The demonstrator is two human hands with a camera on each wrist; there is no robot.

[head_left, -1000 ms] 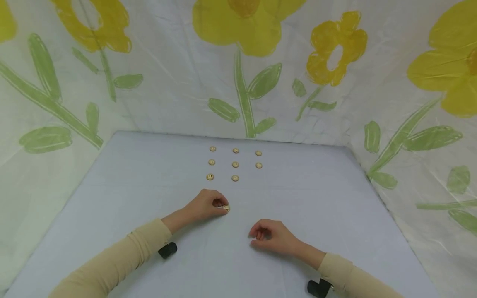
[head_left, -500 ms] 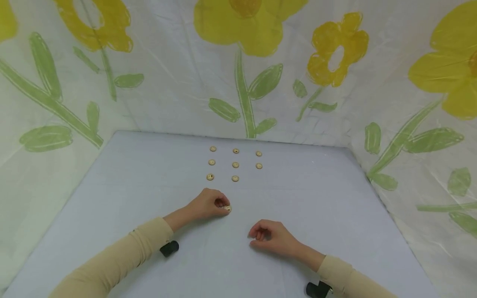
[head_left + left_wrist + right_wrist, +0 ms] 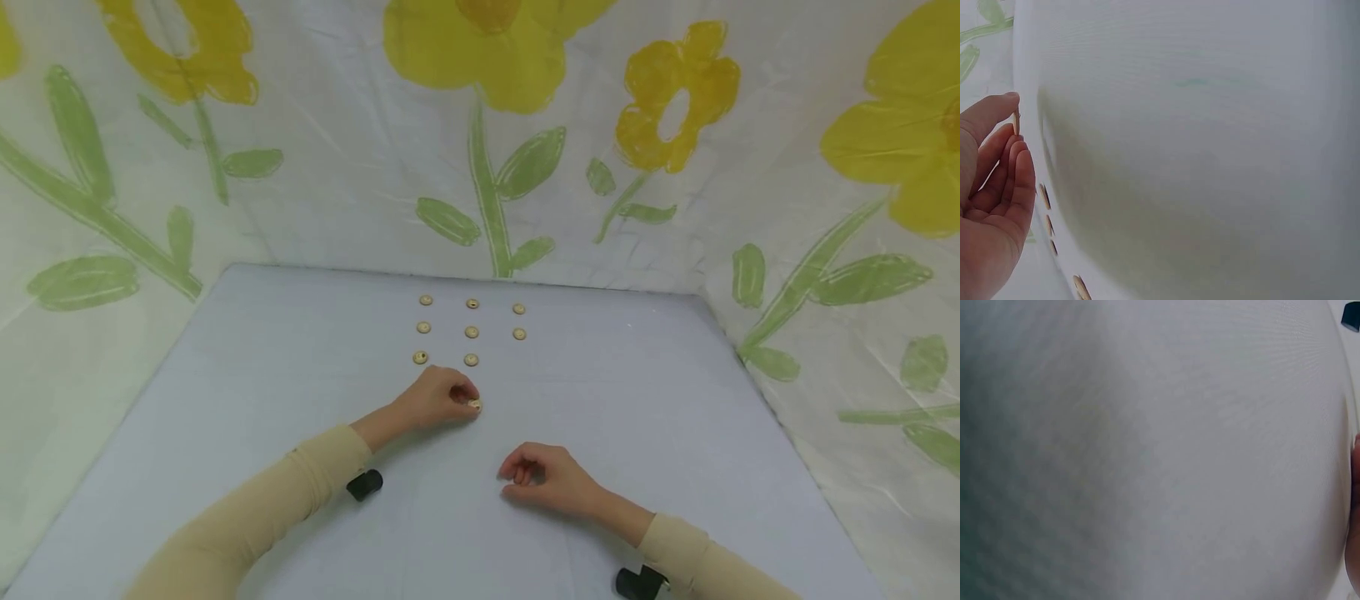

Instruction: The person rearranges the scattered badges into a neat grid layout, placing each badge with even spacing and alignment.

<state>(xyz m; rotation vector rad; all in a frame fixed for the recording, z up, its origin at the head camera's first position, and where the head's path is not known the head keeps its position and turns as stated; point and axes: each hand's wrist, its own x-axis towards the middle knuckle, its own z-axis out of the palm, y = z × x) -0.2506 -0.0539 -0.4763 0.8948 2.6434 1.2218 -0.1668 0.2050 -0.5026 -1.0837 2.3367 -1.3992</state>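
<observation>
Between thumb and fingertips my left hand (image 3: 437,397) pinches a small round wooden disc (image 3: 476,405), low over the table just in front of the disc rows. In the left wrist view this disc (image 3: 1016,122) shows edge-on, held upright, with the other fingers loosely bent below it. My right hand (image 3: 557,481) rests on the table to the right and nearer me, fingers loosely curled around nothing. Only a sliver of the right hand (image 3: 1354,540) shows at the edge of the right wrist view.
Several similar discs lie flat in rows beyond the left hand, among them a near middle disc (image 3: 471,360) and a right-column disc (image 3: 519,334). The pale table (image 3: 637,417) ends at a white curtain (image 3: 337,208) painted with yellow flowers.
My left hand first stays nearly still, then moves right and slightly away from me, carrying the pinched disc. The right hand and the laid-out discs stay put.
</observation>
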